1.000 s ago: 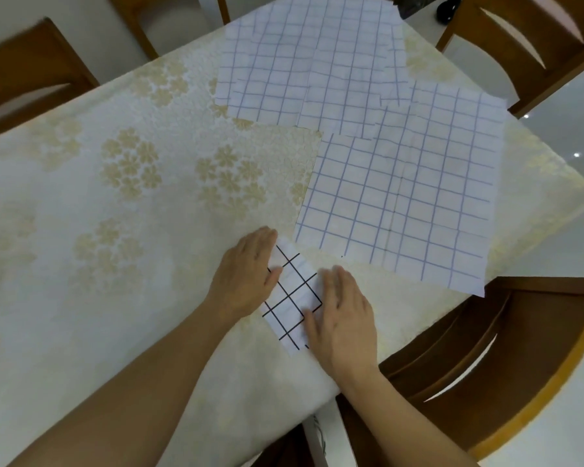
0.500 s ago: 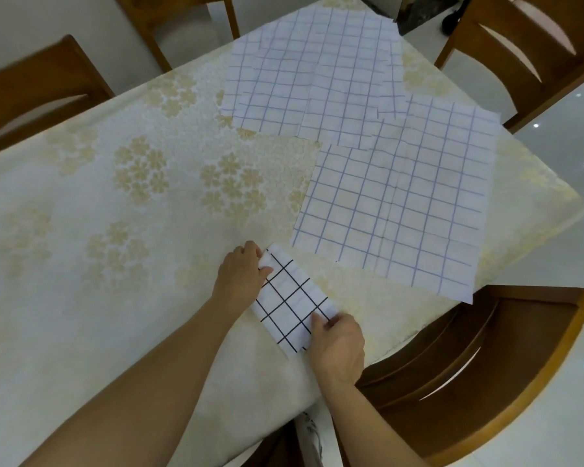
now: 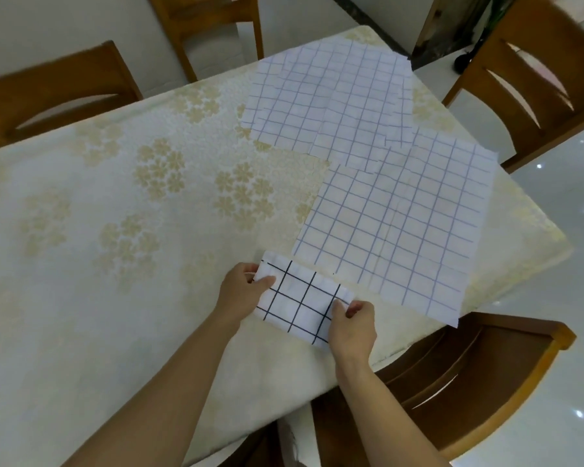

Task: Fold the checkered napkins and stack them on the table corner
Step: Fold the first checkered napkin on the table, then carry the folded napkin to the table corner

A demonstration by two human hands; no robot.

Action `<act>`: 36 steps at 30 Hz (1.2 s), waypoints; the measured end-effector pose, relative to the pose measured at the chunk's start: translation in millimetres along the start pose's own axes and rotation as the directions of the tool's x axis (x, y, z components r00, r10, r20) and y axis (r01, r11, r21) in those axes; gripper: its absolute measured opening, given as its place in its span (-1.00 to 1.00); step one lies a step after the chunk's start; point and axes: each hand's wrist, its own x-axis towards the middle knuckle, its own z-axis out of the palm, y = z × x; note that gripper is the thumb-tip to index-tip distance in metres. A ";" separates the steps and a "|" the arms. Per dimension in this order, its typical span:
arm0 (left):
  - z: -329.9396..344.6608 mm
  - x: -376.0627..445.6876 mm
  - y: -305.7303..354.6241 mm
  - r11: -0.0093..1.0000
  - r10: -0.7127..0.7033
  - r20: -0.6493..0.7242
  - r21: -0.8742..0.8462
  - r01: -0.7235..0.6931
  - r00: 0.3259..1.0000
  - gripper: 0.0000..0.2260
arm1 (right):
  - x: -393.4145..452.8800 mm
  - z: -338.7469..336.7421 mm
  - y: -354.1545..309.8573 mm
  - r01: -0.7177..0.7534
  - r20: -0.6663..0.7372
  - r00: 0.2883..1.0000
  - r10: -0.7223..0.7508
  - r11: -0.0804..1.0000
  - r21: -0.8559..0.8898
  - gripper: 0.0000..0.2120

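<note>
Both hands have shifted from pressing flat on the folded napkin (image 3: 300, 303) a second ago to pinching it at opposite ends, and the cloth, a compact square then, now shows as a wider rectangle with bold dark grid lines. At the near edge of the table (image 3: 81, 298), the left hand (image 3: 241, 291) closes thumb over fingers on the napkin's left end, while the right hand (image 3: 353, 323) grips the right end, thumb on top and fingers curled beneath. Whether the napkin rests on the cloth-covered table or is raised just off it cannot be told from this angle. Just beyond it, nearly touching its far edge, an unfolded napkin (image 3: 398, 227) with a paler blue-violet grid lies flat, its near right corner hanging past the table's edge above a wooden chair (image 3: 469, 382) tucked in on the person's right. Farther back, more unfolded napkins (image 3: 331, 106) of the same pale check overlap one another near the far end of the table, the nearest of them partly covered by the flat napkin in front. A cream tablecloth (image 3: 149, 183) patterned with gold flower clusters covers the whole tabletop. Three more wooden chairs stand around the table, one at far left (image 3: 58, 92), one at the far end (image 3: 209, 25), and one at upper right (image 3: 533, 79). Bare forearms reach in from the bottom of the view.
</note>
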 end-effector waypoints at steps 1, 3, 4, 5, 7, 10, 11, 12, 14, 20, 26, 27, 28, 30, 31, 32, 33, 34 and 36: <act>2.0 -7.4 2.9 0.998 -0.014 -0.004 -0.068 0.013 1.000 -0.77 | 5.8 -7.9 -6.9 0.028 0.016 0.999 -0.028 0.999 0.029 -0.87; 7.2 -24.1 8.5 0.986 -0.026 -0.022 -0.164 0.022 0.999 -0.86 | 20.2 -23.6 -21.6 0.047 0.096 0.994 -0.055 0.996 0.075 -0.80; 10.9 -31.6 10.3 0.977 -0.041 -0.041 -0.213 0.032 0.998 -0.90 | 29.5 -30.5 -28.0 0.045 0.159 0.986 -0.058 0.996 0.081 -0.77; 15.4 -38.6 11.7 0.963 -0.063 -0.062 -0.266 0.044 0.996 -0.92 | 40.9 -36.2 -33.0 0.048 0.234 0.970 -0.062 0.996 0.069 -0.76; 26.8 -55.4 13.2 0.933 -0.113 -0.110 -0.352 0.067 0.987 -0.92 | 59.4 -47.8 -42.7 0.103 0.375 0.922 -0.100 0.995 0.011 -0.79; 48.3 -83.0 15.3 0.913 -0.144 -0.216 -0.406 0.045 0.966 -0.84 | 75.7 -60.9 -59.4 0.275 0.506 0.839 -0.198 0.958 -0.080 -0.67; 56.3 -92.9 16.4 0.907 -0.150 -0.262 -0.420 0.027 0.953 -0.82 | 78.7 -63.9 -63.2 0.340 0.540 0.809 -0.234 0.935 -0.103 -0.66; 64.0 -101.5 17.3 0.904 -0.150 -0.314 -0.427 0.002 0.938 -0.81 | 80.5 -66.1 -67.0 0.404 0.576 0.771 -0.273 0.908 -0.111 -0.65; 77.8 -117.1 18.3 0.914 -0.149 -0.430 -0.404 -0.042 0.890 -0.77 | 81.9 -69.2 -70.8 0.496 0.642 0.696 -0.323 0.862 -0.104 -0.63; 97.9 -170.3 10.7 0.936 -0.205 -0.703 -0.343 -0.073 0.681 -0.66 | 55.1 -68.2 -79.3 0.670 0.823 0.448 -0.348 0.741 -0.052 -0.68; 104.6 -230.7 -19.9 0.942 -0.257 -0.873 -0.322 -0.095 0.414 -0.70 | 5.5 -62.2 -64.4 0.766 0.925 0.242 -0.293 0.643 0.004 -0.73; 107.1 -240.5 -27.7 0.936 -0.276 -0.889 -0.335 -0.109 0.366 -0.71 | -3.0 -61.0 -59.2 0.774 0.938 0.211 -0.276 0.633 0.012 -0.74; 110.8 -249.7 -35.6 0.927 -0.299 -0.898 -0.354 -0.125 0.324 -0.74 | -10.8 -59.7 -53.8 0.783 0.947 0.188 -0.261 0.622 0.016 -0.76; 119.4 -267.8 -49.8 0.898 -0.357 -0.896 -0.407 -0.168 0.264 -0.79 | -26.0 -58.7 -41.9 0.810 0.960 0.144 -0.240 0.586 0.025 -0.78; 123.7 -277.1 -55.4 0.881 -0.389 -0.890 -0.435 -0.186 0.237 -0.81 | -33.5 -58.1 -35.2 0.819 0.966 0.122 -0.229 0.573 0.032 -0.79; 127.5 -286.7 -60.2 0.865 -0.423 -0.882 -0.461 -0.198 0.207 -0.81 | -42.2 -57.8 -28.4 0.822 0.972 0.099 -0.213 0.568 0.041 -0.81; 131.3 -296.3 -65.4 0.848 -0.458 -0.872 -0.487 -0.209 0.176 -0.80 | -50.9 -58.0 -21.2 0.825 0.978 0.076 -0.195 0.564 0.049 -0.81; 135.3 -306.4 -71.4 0.829 -0.493 -0.858 -0.514 -0.221 0.145 -0.79 | -59.7 -58.7 -13.7 0.830 0.983 0.050 -0.179 0.554 0.059 -0.81; 142.9 -327.3 -83.5 0.792 -0.557 -0.826 -0.559 -0.243 0.084 -0.75 | -78.9 -62.8 0.6 0.844 0.988 -0.004 -0.154 0.529 0.086 -0.80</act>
